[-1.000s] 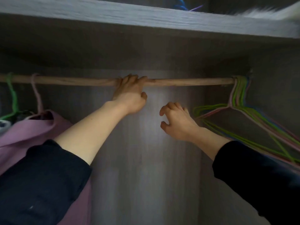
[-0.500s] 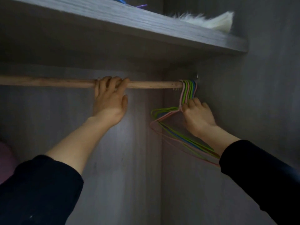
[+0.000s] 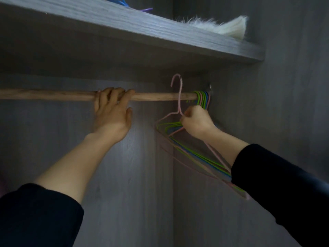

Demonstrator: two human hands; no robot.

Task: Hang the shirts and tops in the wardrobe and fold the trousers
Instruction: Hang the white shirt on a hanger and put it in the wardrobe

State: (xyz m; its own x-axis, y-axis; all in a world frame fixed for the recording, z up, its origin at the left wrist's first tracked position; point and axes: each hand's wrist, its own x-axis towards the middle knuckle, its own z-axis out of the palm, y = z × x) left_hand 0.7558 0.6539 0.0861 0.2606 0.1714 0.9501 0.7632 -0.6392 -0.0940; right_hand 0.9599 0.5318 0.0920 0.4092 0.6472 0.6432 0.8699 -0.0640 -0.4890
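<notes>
A wooden rail (image 3: pixel 156 96) runs across the grey wardrobe. My left hand (image 3: pixel 112 111) has its fingers hooked over the rail near its middle. At the rail's right end hang several thin wire hangers (image 3: pixel 202 98), green, pink and blue. My right hand (image 3: pixel 196 122) is closed on the neck of one pink hanger (image 3: pixel 179 97). Its hook stands above the rail, free of it. No shirts or trousers can be seen.
A grey shelf (image 3: pixel 160 31) sits just above the rail and carries a white furry item (image 3: pixel 222 26) and blue and purple hangers (image 3: pixel 135 6). The wardrobe's right side wall (image 3: pixel 284 113) is close behind the hanger bunch.
My right hand reached to the hanger bunch, closed on a pink hanger and lifted its hook above the rail. The view has turned right, and the pink garment at left is almost gone.
</notes>
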